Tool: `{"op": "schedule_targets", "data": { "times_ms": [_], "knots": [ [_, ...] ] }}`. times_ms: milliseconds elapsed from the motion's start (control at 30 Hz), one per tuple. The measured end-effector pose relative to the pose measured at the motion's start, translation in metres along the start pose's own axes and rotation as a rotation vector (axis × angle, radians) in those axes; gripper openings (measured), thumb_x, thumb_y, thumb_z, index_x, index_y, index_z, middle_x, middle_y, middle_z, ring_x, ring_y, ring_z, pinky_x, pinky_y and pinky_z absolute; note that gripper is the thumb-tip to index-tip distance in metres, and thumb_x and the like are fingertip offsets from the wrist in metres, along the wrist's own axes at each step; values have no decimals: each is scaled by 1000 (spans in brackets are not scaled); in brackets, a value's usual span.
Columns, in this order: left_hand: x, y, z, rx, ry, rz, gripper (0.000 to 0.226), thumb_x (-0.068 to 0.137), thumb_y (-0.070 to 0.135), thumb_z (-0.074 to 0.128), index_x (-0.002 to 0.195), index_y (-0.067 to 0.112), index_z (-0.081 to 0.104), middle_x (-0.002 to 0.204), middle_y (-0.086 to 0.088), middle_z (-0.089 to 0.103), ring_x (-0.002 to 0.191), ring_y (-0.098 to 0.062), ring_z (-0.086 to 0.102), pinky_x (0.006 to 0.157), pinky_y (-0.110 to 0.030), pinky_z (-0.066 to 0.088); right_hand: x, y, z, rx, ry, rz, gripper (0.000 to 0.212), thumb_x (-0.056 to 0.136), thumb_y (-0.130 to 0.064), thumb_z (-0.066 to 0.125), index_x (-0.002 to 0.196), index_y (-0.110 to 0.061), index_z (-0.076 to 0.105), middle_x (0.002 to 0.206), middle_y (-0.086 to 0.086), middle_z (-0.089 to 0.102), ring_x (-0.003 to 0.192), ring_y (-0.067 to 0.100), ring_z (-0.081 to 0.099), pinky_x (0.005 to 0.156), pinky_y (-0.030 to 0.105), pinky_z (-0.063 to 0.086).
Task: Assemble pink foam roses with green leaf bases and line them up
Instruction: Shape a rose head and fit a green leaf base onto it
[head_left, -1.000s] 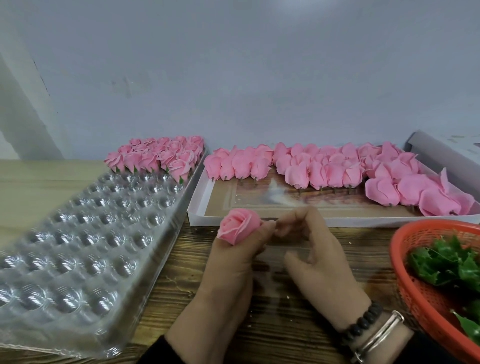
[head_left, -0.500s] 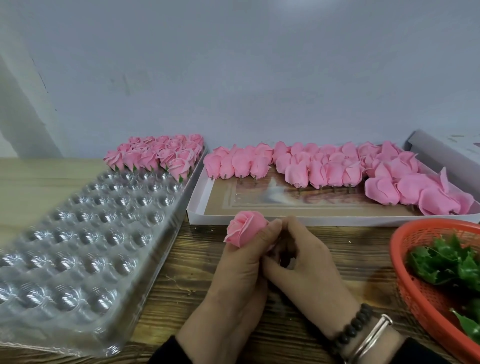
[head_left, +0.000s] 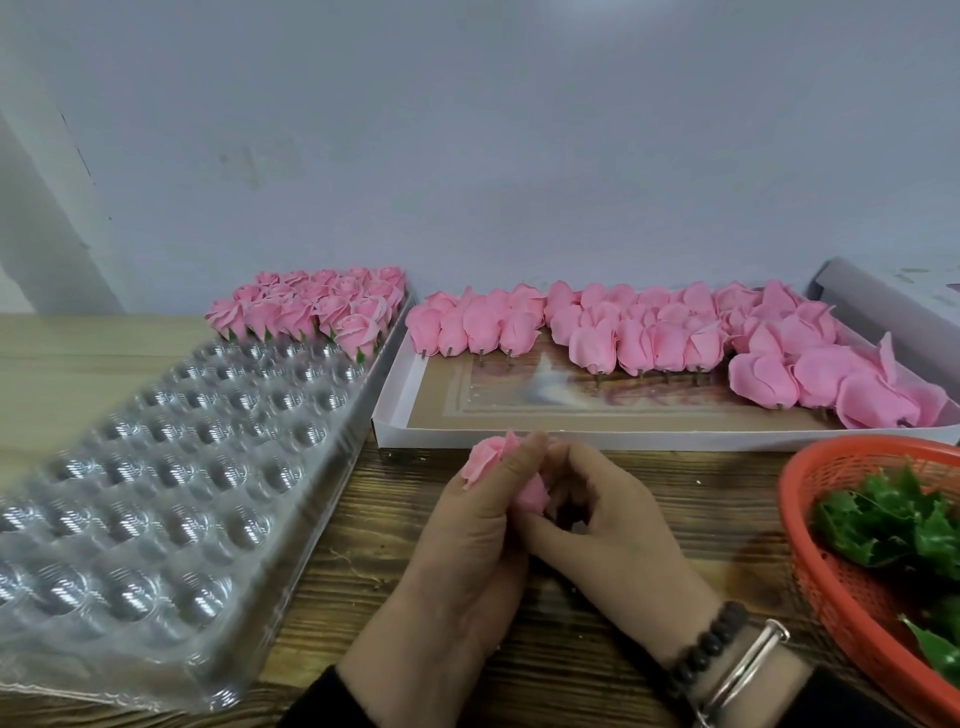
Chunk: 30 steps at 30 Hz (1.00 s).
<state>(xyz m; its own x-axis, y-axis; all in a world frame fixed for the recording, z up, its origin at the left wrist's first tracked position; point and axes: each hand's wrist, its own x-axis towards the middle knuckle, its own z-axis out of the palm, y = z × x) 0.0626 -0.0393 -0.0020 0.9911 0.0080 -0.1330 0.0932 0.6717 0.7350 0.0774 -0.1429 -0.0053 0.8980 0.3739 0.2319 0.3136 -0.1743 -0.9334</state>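
Note:
My left hand (head_left: 467, 530) grips a pink foam rose (head_left: 491, 457) above the wooden table, thumb across its side. My right hand (head_left: 618, 525) meets it from the right, its curled fingers pinching at the rose's lower end (head_left: 532, 493); what they hold there is hidden. Finished roses with green bases (head_left: 317, 312) stand in rows at the far end of the clear plastic dimple tray (head_left: 171, 467). Loose pink rose heads (head_left: 649, 332) lie in the white cardboard tray (head_left: 395, 421). Green leaf bases (head_left: 893, 519) fill the red basket (head_left: 826, 577).
The dimple tray covers the table's left side, with several bare cups near me. A white box edge (head_left: 883, 296) stands at the far right against the wall. Bare wooden table (head_left: 395, 519) lies between the trays, the basket and me.
Both hands drew closer to me and down; the rose turned in my left hand, my thumb now covering more of it. The thin clear scrap seen earlier near my right fingers is gone.

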Motion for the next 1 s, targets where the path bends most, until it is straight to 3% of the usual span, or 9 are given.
{"op": "schedule_targets", "data": {
  "times_ms": [133,267,367,433,567,667,733,867,1000],
  "knots": [
    [1,4,-3,98,40,10,30,49,24,86,72,9,74,81,-12,67,74,-24,62,68,-35,48,0,-2,-9,103,-166,104,8,79,-24,67,81,-17,70,68,6,66,63,8,57,65,22,47],
    [2,7,-8,178,59,158,41,58,27,74,83,-4,67,82,-18,67,74,-26,66,72,-37,56,1,-2,-7,104,-56,25,6,79,-19,67,86,-18,68,76,7,67,66,7,58,62,16,49],
    [2,11,-13,503,82,384,26,73,15,70,75,-7,57,69,-23,62,60,-18,60,56,-23,53,3,2,-9,129,103,-50,13,78,-10,68,86,-19,62,80,-1,65,72,4,57,68,13,46],
    [2,13,-17,796,86,511,32,67,16,80,70,4,50,58,-9,55,50,-8,50,47,-18,43,3,1,-12,88,109,-95,19,78,-8,69,89,-21,62,84,0,65,78,5,59,75,16,45],
    [1,11,-17,1055,35,492,51,68,16,80,104,35,49,76,4,69,68,-2,65,65,-18,51,1,-5,-13,25,-30,-115,31,77,-7,70,98,-29,64,94,-1,64,83,4,59,72,12,47],
    [1,8,-17,1167,-26,499,81,72,13,75,122,58,28,80,24,66,78,8,63,67,-3,43,1,-8,-14,-5,-122,-130,35,78,-3,69,103,-27,65,91,-2,61,78,-1,55,70,9,42],
    [1,7,-16,1218,-46,493,89,73,16,73,126,61,18,79,27,65,79,11,61,66,0,40,2,-8,-16,-3,-133,-124,27,78,-3,68,98,-22,67,89,4,62,75,5,56,70,15,44],
    [0,6,-14,1194,-103,439,102,68,9,77,131,58,15,77,8,66,72,0,63,67,-4,43,3,-6,-17,73,-86,-70,8,80,-6,66,84,-13,67,83,22,65,77,33,60,75,41,49],
    [0,9,-15,1022,-48,424,85,55,20,80,122,46,35,91,8,60,78,-2,62,70,-14,48,8,4,-20,263,92,21,11,81,0,63,78,-10,64,65,9,59,61,14,53,57,21,47]
  ]
}}
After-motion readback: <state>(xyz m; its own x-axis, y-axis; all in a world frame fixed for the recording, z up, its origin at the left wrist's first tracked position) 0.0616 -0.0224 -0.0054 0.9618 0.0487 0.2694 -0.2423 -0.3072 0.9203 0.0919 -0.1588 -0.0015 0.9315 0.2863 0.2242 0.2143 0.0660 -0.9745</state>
